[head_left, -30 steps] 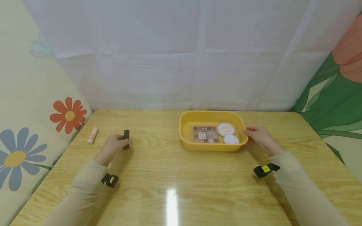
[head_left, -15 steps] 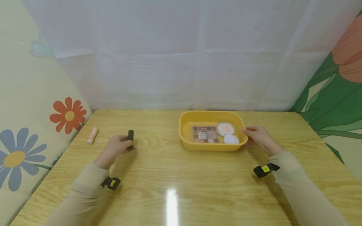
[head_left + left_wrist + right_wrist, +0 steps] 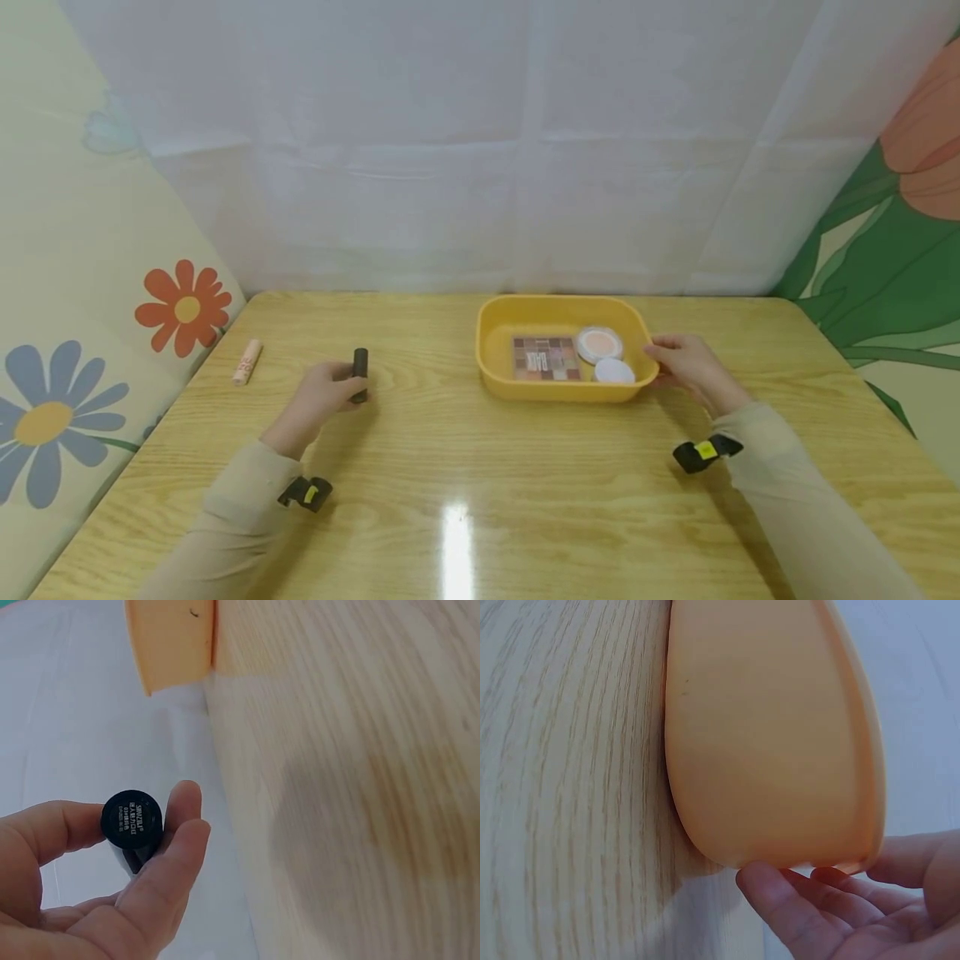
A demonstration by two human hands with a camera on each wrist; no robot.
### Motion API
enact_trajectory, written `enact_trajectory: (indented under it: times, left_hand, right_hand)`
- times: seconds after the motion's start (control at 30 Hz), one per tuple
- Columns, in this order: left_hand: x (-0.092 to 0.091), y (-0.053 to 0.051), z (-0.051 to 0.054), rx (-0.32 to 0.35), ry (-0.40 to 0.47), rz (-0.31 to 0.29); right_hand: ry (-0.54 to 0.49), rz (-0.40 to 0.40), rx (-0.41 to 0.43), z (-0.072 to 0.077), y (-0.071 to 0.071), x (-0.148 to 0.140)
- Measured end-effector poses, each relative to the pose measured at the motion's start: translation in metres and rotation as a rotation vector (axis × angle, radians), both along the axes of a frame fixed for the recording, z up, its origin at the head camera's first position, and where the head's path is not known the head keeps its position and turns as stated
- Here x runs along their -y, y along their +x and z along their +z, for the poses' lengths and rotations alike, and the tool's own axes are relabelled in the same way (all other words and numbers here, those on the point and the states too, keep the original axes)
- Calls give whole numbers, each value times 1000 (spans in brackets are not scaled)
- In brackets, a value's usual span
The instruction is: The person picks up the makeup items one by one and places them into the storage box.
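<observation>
The left hand (image 3: 315, 398) grasps a black tube (image 3: 360, 367) between thumb and fingers, lifted off the table (image 3: 420, 467). Over the last second it has carried the tube steadily toward the yellow basket (image 3: 555, 392); tube and hand are left of the basket, well apart from it. The gap has narrowed, so the move looks partway through, with the tube not yet at the basket. The left wrist view shows the tube's end with small printing facing the camera.

The right hand (image 3: 688, 365) grips the basket's right end, thumb and fingers around its wall; neither it nor the basket has visibly shifted, which probably keeps the basket steady.

Counting outward: one black tube, in hand; one basket; inside it, one eyeshadow palette (image 3: 546, 359) toward the left and two round cases, a peach-centred case (image 3: 599, 344) behind a white case (image 3: 613, 372), both toward the basket's right end. One pink tube (image 3: 247, 363) lies farther left of the basket, beyond the left hand, untouched.
</observation>
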State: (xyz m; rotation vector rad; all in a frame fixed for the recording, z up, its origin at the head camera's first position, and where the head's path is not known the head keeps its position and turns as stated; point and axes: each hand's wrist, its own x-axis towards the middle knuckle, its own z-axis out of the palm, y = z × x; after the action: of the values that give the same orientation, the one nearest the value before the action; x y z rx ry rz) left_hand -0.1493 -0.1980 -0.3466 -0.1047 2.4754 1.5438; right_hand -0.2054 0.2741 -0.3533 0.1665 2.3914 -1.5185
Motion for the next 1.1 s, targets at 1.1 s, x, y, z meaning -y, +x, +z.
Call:
enact_trajectory:
  times: [1.1]
  left_hand:
    - [-29, 5, 3, 33, 77, -89]
  right_hand:
    - [-18, 1, -33, -3, 1, -1]
